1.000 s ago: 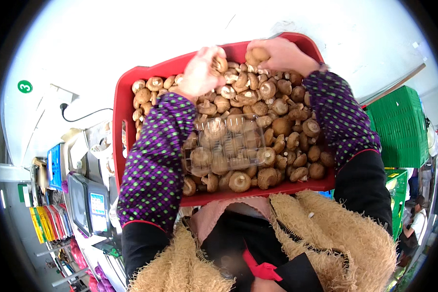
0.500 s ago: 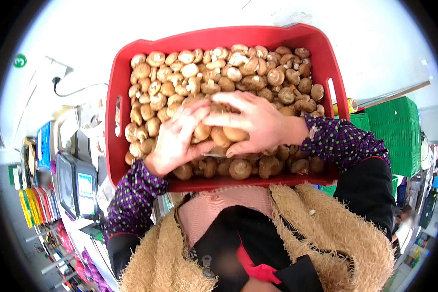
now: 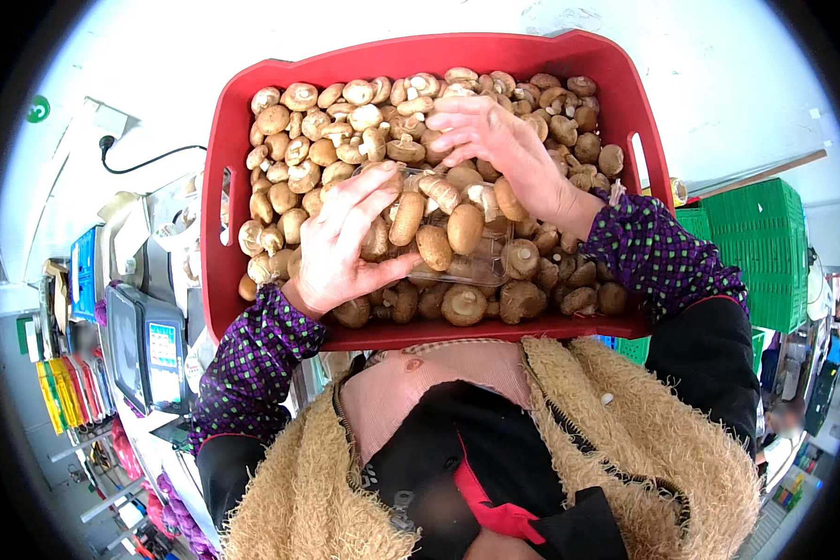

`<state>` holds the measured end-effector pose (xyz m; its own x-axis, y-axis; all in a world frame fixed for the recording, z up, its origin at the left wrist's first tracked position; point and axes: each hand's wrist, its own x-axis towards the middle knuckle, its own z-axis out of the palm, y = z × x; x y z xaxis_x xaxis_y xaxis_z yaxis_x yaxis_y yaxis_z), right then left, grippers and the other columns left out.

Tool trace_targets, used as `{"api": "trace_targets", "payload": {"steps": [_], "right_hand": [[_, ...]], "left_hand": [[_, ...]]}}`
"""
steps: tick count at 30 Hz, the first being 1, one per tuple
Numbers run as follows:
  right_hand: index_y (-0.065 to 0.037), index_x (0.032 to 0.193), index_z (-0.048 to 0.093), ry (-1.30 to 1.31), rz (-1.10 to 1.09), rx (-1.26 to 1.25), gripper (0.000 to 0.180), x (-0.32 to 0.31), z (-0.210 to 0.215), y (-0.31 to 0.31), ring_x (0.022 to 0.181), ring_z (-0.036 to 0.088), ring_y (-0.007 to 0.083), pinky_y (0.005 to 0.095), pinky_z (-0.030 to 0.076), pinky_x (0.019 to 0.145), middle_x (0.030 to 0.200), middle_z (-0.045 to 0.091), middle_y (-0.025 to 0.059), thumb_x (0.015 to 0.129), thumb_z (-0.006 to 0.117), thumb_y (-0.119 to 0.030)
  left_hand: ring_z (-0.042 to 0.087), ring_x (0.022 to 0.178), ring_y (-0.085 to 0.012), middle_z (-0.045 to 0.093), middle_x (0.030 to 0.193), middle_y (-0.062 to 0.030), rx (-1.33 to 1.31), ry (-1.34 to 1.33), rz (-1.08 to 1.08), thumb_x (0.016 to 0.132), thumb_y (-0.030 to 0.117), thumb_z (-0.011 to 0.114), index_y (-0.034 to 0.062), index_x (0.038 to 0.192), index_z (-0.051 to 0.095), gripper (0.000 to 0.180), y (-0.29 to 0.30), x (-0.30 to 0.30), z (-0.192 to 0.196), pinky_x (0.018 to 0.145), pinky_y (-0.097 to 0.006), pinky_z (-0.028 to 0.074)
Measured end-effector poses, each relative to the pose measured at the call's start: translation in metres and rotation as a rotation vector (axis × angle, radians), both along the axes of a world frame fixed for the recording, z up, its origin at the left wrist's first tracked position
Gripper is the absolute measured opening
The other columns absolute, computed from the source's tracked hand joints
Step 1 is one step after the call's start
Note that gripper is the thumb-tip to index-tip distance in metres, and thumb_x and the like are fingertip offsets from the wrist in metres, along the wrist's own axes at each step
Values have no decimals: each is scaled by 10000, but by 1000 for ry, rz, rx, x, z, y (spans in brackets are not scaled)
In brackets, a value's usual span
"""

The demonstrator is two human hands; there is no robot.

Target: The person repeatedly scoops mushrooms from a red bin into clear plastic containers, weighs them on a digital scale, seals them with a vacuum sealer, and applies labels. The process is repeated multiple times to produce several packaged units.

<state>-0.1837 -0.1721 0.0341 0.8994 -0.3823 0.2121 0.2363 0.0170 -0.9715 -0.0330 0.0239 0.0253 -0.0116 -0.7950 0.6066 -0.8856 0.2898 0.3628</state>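
A red crate [image 3: 420, 338] full of brown mushrooms [image 3: 464, 305] is in front of me. Over the heap lies a clear plastic punnet [image 3: 481, 269], partly filled with mushrooms, some of them whole caps lying on their sides. My left hand [image 3: 343, 245] grips the punnet's left side, its thumb along the near edge and its fingers over the far left corner. Above the punnet's far right side, my right hand [image 3: 518, 163] has its fingers stretched out toward the left, over the loose mushrooms; I see nothing held in it.
On the left stand a dark device with a lit screen [image 3: 165, 359] and a plug with a black cable [image 3: 108, 145]. Green crates [image 3: 756, 252] are stacked at the right. Colourful packs [image 3: 65, 392] hang at the far left; a person [image 3: 782, 439] is far right.
My right hand has lifted off the punnet and moved up and right, uncovering the mushrooms in it. My left hand stays at the punnet's left side.
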Motion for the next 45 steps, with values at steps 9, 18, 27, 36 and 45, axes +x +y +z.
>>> {"api": "trace_targets", "payload": {"steps": [9,18,27,36,45], "right_hand": [[29,1187,513,79,-37,-43,448,-6,11,2,1013,566,196,325,467,890,1117,589,132,1007,455,-377],[-49,1135,557,347,-26,-1260,321,-106,-15,-31,1014,557,370,447,483,871,1105,544,179,838,632,-145],[-67,1113,611,218,112,-908,323,-73,31,7,1033,616,203,362,502,896,1074,638,109,814,723,-117],[-216,1199,612,781,-152,-1487,402,-51,-22,-108,1130,489,278,366,478,901,1156,554,58,813,698,-286],[-53,1233,548,482,-233,-989,360,-43,7,-89,1009,589,240,351,487,848,1071,590,107,875,581,-30]], "left_hand": [[442,1225,-401,432,1353,-189,247,6,84,612,450,836,9,1296,449,901,2,-3,-8,1011,-472,393],[463,1205,-406,436,1354,-227,179,181,195,582,283,870,18,1295,427,880,10,-19,-25,1017,-467,404],[456,1218,-407,416,1379,-248,167,168,166,548,281,886,8,1299,417,927,9,-21,-20,1033,-483,381],[457,1235,-387,433,1374,-230,179,188,215,543,311,899,11,1308,419,951,10,-20,-21,1037,-457,386],[450,1271,-379,419,1397,-239,136,300,192,497,381,924,18,1346,376,1074,12,-17,-26,1058,-443,384]]}}
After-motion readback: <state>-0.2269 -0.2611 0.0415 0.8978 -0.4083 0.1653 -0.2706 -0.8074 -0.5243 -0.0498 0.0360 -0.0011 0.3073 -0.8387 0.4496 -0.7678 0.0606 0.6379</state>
